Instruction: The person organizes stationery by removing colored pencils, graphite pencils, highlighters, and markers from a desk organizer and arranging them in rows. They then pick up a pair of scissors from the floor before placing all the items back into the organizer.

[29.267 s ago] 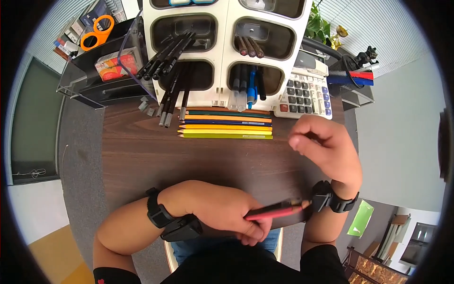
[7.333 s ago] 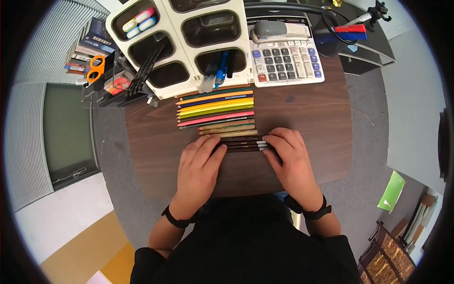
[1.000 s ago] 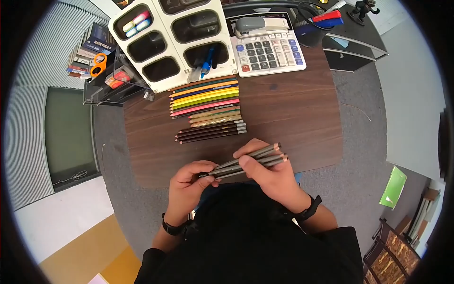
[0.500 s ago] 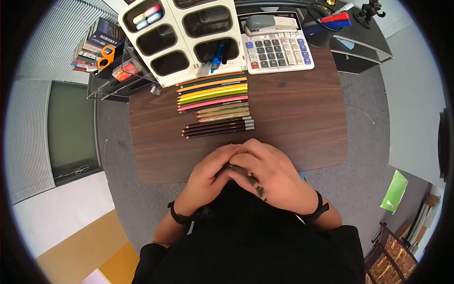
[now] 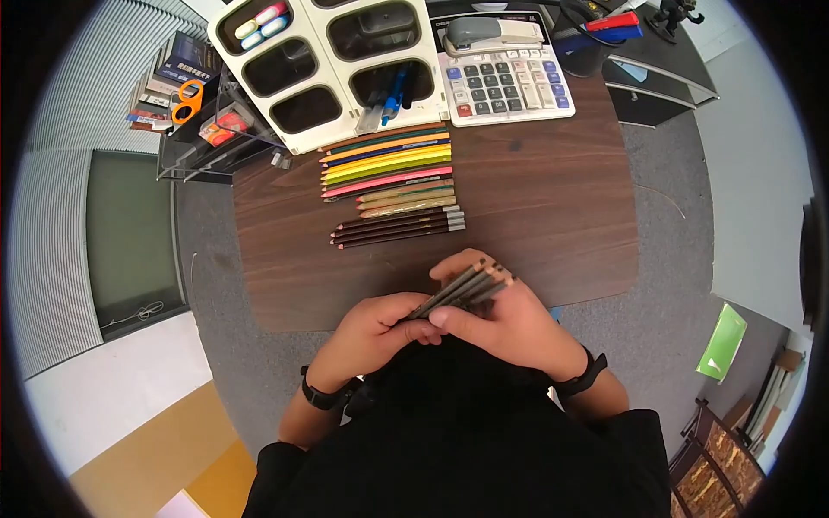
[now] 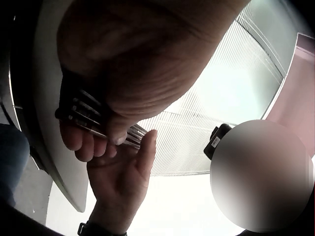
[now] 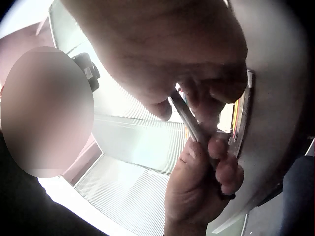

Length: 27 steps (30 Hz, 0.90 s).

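Both hands hold one bundle of several dark grey pencils [image 5: 458, 290] above the desk's front edge, close to the body. My left hand [image 5: 371, 335] grips their lower ends; the left wrist view shows its thumb and curled fingers around the pencils [image 6: 88, 118]. At the upper part, my right hand [image 5: 516, 330] has its thumb in front and its fingers behind. The bare-wood sharpened tips slant up to the right. Beyond the hands lies a group of dark brown pencils with silver ends [image 5: 397, 228], below natural-wood pencils [image 5: 406, 202] and a row of coloured pencils [image 5: 389, 164].
A white desk organizer [image 5: 344, 82] stands at the back, with pens [image 5: 395, 99] in one compartment. To its right are a calculator [image 5: 505, 91] and a stapler [image 5: 492, 34]. Orange-handled scissors [image 5: 187, 102] sit in a black rack at the left. The brown desk [image 5: 553, 216] extends right.
Half a second ago the hands were closed together over the bundle; now they are apart and the tips slant up right. Since 7.3 s ago, both hands have left the dark brown pencils on the desk.
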Tool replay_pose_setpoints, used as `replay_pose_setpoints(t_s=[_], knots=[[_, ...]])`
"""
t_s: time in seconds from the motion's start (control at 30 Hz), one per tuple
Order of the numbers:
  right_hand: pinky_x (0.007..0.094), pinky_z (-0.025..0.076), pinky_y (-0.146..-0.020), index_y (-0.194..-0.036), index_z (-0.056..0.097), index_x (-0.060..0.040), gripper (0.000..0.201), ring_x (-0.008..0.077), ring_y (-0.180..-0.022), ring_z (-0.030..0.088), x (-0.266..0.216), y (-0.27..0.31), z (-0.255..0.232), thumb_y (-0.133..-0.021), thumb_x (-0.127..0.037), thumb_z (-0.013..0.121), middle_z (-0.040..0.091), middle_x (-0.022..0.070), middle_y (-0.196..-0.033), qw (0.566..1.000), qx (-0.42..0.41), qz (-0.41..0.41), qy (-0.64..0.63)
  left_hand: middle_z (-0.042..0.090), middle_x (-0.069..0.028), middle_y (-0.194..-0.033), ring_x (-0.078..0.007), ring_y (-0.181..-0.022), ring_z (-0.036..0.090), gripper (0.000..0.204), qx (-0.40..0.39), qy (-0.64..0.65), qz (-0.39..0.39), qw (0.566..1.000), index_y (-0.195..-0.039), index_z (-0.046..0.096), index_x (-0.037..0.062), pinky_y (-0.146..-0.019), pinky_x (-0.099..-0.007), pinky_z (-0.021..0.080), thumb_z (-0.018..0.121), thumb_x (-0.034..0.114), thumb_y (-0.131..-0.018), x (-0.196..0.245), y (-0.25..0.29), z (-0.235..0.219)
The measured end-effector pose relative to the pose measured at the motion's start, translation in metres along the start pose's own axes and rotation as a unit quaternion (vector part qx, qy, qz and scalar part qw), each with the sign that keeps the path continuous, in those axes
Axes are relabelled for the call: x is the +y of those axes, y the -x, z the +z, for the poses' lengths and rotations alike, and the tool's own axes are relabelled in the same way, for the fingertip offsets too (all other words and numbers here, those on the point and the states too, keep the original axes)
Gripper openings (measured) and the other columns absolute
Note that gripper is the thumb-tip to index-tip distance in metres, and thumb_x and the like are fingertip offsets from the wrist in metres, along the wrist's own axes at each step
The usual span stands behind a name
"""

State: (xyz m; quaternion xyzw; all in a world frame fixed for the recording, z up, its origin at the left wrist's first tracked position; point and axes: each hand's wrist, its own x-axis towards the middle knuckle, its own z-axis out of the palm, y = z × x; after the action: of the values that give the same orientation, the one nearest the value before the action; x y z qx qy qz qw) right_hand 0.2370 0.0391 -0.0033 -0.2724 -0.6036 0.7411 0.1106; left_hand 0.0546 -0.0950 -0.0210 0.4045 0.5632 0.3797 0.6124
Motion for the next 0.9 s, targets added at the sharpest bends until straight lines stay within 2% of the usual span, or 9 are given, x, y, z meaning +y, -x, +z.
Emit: replay_pose_setpoints(t_s=[0.1, 0.23, 0.33, 0.4, 0.5, 0.57, 0.6, 0.7, 0.9], knots=[[0.0310, 0.054, -0.074, -0.108, 0.065, 0.0002, 0.025, 0.0170, -0.082, 0.066, 0.020, -0.001, 0.000, -0.097, -0.022, 0.069, 0.061, 0.0077, -0.095, 0.996, 0.014, -0.080, -0.023, 0.072, -0.0074, -0.098, -0.0138, -0.090, 0.069, 0.021, 0.005, 0.071, -0.038, 0.997, -0.117, 0.066, -0.0012, -0.081, -0.0280, 0.056, 0.064, 0.006, -0.098, -0.004, 0.001, 0.000], [0.0315, 0.054, -0.073, -0.107, 0.066, 0.0001, 0.023, 0.0168, -0.081, 0.066, 0.017, -0.001, -0.003, -0.098, -0.021, 0.068, 0.061, 0.0077, -0.094, 0.996, -0.011, -0.082, 0.034, 0.072, -0.0077, -0.098, -0.0148, -0.090, 0.069, 0.021, -0.016, 0.057, -0.018, 0.998, -0.117, 0.066, -0.0012, -0.081, -0.0287, 0.056, 0.065, 0.006, -0.097, -0.010, 0.000, 0.005], [0.0294, 0.049, -0.076, -0.106, 0.066, -0.0010, 0.015, 0.0134, -0.087, 0.061, 0.017, -0.003, 0.004, -0.095, -0.010, 0.070, 0.060, 0.0039, -0.093, 0.998, -0.041, -0.042, -0.034, 0.072, -0.0082, -0.101, -0.0166, -0.092, 0.069, 0.021, -0.001, 0.014, 0.027, 1.000, -0.117, 0.067, 0.0009, -0.083, -0.0309, 0.055, 0.066, 0.008, -0.097, -0.012, 0.000, 0.012], [0.0344, 0.051, -0.066, -0.097, 0.064, 0.0006, 0.020, 0.0245, -0.072, 0.062, 0.024, -0.010, 0.008, -0.094, -0.018, 0.070, 0.055, 0.0104, -0.086, 0.974, -0.027, -0.203, 0.097, 0.072, -0.0085, -0.103, -0.0179, -0.094, 0.069, 0.021, 0.017, -0.020, 0.054, 0.998, -0.117, 0.067, 0.0020, -0.084, -0.0323, 0.055, 0.066, 0.009, -0.097, -0.011, 0.000, 0.015], [0.0378, 0.048, -0.064, -0.090, 0.062, -0.0011, 0.020, 0.0281, -0.074, 0.061, 0.006, -0.008, 0.011, -0.089, -0.018, 0.073, 0.054, 0.0107, -0.085, 0.950, -0.004, -0.205, 0.235, 0.071, -0.0095, -0.113, -0.0212, -0.104, 0.068, 0.025, 0.059, -0.088, 0.045, 0.993, -0.118, 0.067, 0.0044, -0.090, -0.0345, 0.053, 0.070, 0.009, -0.094, -0.007, 0.001, 0.012], [0.0383, 0.049, -0.066, -0.089, 0.062, -0.0025, 0.020, 0.0279, -0.076, 0.062, -0.010, -0.008, 0.006, -0.085, -0.018, 0.075, 0.055, 0.0099, -0.086, 0.929, 0.003, -0.246, 0.277, 0.068, -0.0115, -0.122, -0.0241, -0.113, 0.065, 0.032, 0.156, -0.170, 0.198, 0.953, -0.120, 0.066, 0.0049, -0.094, -0.0350, 0.051, 0.073, 0.005, -0.088, 0.004, 0.002, 0.001], [0.0389, 0.049, -0.067, -0.088, 0.061, -0.0040, 0.021, 0.0277, -0.078, 0.062, -0.016, -0.008, 0.004, -0.082, -0.017, 0.076, 0.055, 0.0091, -0.086, 0.904, 0.013, -0.285, 0.318, 0.066, -0.0139, -0.127, -0.0263, -0.117, 0.063, 0.038, 0.188, -0.111, 0.219, 0.951, -0.122, 0.065, 0.0040, -0.096, -0.0362, 0.050, 0.074, 0.002, -0.085, 0.001, 0.010, -0.009], [0.0384, 0.049, -0.069, -0.089, 0.062, -0.0058, 0.021, 0.0274, -0.078, 0.062, -0.021, -0.013, -0.001, -0.078, -0.015, 0.077, 0.055, 0.0082, -0.087, 0.881, -0.019, -0.269, 0.389, 0.065, -0.0153, -0.128, -0.0271, -0.111, 0.066, 0.038, 0.229, -0.144, 0.262, 0.926, -0.123, 0.064, 0.0018, -0.095, -0.0378, 0.051, 0.074, 0.002, -0.086, 0.027, 0.025, -0.017], [0.0384, 0.050, -0.071, -0.089, 0.061, -0.0050, 0.023, 0.0277, -0.082, 0.064, -0.016, -0.015, 0.004, -0.077, -0.015, 0.078, 0.057, 0.0097, -0.090, 0.868, -0.058, -0.239, 0.432, 0.060, -0.0176, -0.132, -0.0243, -0.098, 0.069, 0.061, 0.160, -0.297, 0.236, 0.912, -0.128, 0.060, 0.0018, -0.080, -0.0334, 0.057, 0.087, 0.015, -0.075, 0.060, 0.028, -0.005]])
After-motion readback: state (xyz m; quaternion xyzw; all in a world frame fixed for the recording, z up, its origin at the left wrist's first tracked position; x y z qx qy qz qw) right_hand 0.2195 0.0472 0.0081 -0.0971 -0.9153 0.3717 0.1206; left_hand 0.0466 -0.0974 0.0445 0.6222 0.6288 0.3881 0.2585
